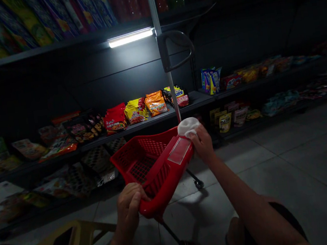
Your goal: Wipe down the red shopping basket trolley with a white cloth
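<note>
The left hand [128, 207] clamps the near rim of a red trolley basket [154, 168], holding it steady (a firm way to do it), while the right hand [203, 144] grips a white cloth [187, 127] against the far corner, beside the metal pole [166, 78].

Lighting: dim overall. One LED strip light [130, 38], glaring, ahead of and above the right hand [203, 143]. Shelf back panel [57, 92] dark. Soft shadow on floor tiles [192, 203] below and between both hands, beside the left hand [128, 209]. Wide-angle bending toward frame edges.
</note>
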Available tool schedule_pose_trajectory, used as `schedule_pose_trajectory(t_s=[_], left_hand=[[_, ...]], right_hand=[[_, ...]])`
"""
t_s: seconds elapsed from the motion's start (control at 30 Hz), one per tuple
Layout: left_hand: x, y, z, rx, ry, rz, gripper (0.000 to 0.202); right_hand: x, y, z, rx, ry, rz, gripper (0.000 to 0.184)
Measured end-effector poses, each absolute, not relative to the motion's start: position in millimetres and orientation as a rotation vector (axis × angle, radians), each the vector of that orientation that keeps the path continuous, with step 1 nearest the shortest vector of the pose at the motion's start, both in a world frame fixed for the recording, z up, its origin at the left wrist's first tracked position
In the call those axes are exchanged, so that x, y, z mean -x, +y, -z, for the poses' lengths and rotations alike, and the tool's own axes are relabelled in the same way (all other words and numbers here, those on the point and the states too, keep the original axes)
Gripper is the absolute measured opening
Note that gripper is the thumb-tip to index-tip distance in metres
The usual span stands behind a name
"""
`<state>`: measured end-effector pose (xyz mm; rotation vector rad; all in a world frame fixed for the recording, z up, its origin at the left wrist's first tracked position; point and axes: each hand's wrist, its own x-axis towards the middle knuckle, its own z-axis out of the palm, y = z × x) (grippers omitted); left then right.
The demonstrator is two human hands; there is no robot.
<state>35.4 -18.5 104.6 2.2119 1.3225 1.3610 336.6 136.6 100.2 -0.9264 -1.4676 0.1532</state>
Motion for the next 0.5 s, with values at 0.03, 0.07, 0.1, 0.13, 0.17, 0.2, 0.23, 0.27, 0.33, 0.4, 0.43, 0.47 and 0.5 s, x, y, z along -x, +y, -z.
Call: schedule_pose_trajectory(t_s=[0.03,0.07,0.1,0.13,0.17,0.2,0.23,0.27,0.33,0.4,0.43,0.47,0.5], left_hand=[[-33.7,-20.3,-105.5,-2.210,1.319,-1.368,0.044],[-31.4,-22.4,-106.4,-2.206,1.321,-1.365,0.044],[-28.6,-24.7,-107.3,-2.201,1.324,-1.357,0.045],[-25.7,-26.9,-108.1,-2.197,1.324,-1.349,0.045],[-22.8,-28.9,-108.8,-2.196,1.320,-1.342,0.046],[-20.3,-30.6,-109.6,-2.203,1.309,-1.336,0.046],[-18.3,-31.9,-110.2,-2.216,1.294,-1.338,0.046],[-16.8,-32.7,-110.8,-2.231,1.284,-1.335,0.046],[-15.4,-33.3,-111.8,-2.261,1.261,-1.341,0.045],[-15.3,-33.5,-112.4,-2.272,1.246,-1.356,0.045],[-15.4,-33.6,-112.5,-2.271,1.233,-1.368,0.045],[-15.5,-33.7,-112.6,-2.265,1.219,-1.380,0.046],[-15.6,-33.7,-112.5,-2.253,1.215,-1.383,0.047]], right_hand=[[-334.4,128.6,-101.7,0.894,-1.548,-0.130,0.021],[-334.6,123.2,-104.7,0.863,-1.637,-0.117,0.021],[-337.8,121.5,-109.1,0.832,-1.733,-0.115,0.020],[-343.8,124.2,-115.0,0.802,-1.835,-0.122,0.020],[-351.9,130.8,-121.9,0.770,-1.935,-0.142,0.021],[-361.3,140.6,-129.3,0.739,-2.027,-0.176,0.022],[-370.6,152.1,-136.6,0.716,-2.104,-0.228,0.023],[-379.0,164.0,-143.0,0.702,-2.159,-0.296,0.025],[-389.8,183.8,-150.7,0.688,-2.180,-0.464,0.028],[-390.7,194.0,-148.5,0.687,-2.064,-0.640,0.032],[-387.4,195.3,-143.3,0.694,-1.945,-0.721,0.033],[-381.7,194.4,-136.0,0.704,-1.775,-0.790,0.035],[-373.8,191.5,-127.3,0.713,-1.546,-0.840,0.036]])
